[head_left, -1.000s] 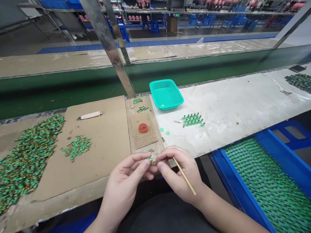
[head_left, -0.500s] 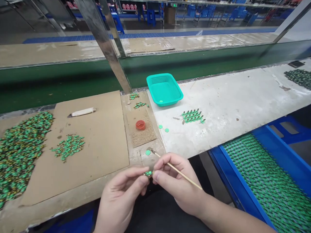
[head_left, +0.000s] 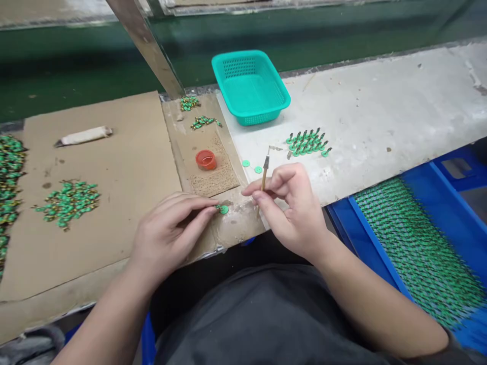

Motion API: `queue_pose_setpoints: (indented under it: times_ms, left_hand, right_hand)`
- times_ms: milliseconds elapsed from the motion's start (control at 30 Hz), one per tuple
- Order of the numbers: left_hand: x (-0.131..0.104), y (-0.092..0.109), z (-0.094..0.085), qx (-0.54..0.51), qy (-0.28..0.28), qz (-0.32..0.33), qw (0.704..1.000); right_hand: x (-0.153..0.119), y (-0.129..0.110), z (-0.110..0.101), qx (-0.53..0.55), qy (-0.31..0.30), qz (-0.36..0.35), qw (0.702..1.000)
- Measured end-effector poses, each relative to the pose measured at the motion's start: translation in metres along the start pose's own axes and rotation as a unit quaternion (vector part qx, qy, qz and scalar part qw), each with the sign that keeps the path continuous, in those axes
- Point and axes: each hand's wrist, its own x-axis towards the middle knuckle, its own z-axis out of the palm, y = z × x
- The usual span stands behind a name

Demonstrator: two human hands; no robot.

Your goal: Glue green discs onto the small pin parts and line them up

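Note:
My left hand rests at the table's front edge, thumb and forefinger pinching a small green figurine, mostly hidden by the fingers. That piece meets a flat green disc on the table. In my right hand a thin paintbrush stands nearly upright, its dark bristle end pointing up. Two loose green discs lie just beyond the brush. A red cap with liquid in it sits on a speckled cardboard piece between the hands and the far edge.
Behind stands a turquoise basket. Several discs with upright figurines are grouped on the right. Small green pieces and a wrapped stick-like tool lie on cardboard at left. A blue crate of finished-looking rows is at lower right.
The view has tilted down. My left hand has brought the figurine onto the disc. My right hand has moved away from it, and the brush has swung from slanted to nearly upright.

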Motion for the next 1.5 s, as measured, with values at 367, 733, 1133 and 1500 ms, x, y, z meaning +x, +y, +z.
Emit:
queue_pose_setpoints:
  times_ms: [367, 733, 1133, 1500]
  left_hand:
    - [-0.001, 0.0, 0.007, 0.022, -0.004, -0.009, 1.0]
    - [0.001, -0.006, 0.007, 0.055, -0.013, 0.086, 0.995]
    - [0.0, -0.011, 0.009, 0.07, -0.001, 0.143, 0.987]
    - [-0.002, -0.012, 0.013, 0.064, 0.008, 0.157, 0.986]
  right_hand:
    - [-0.006, 0.019, -0.001, -0.117, -0.068, 0.016, 0.991]
    - [-0.005, 0.017, -0.004, -0.167, -0.107, -0.047, 0.979]
    - [0.003, 0.005, -0.017, -0.253, -0.183, -0.019, 0.95]
    - [0.008, 0.014, 0.007, -0.188, -0.124, -0.056, 0.973]
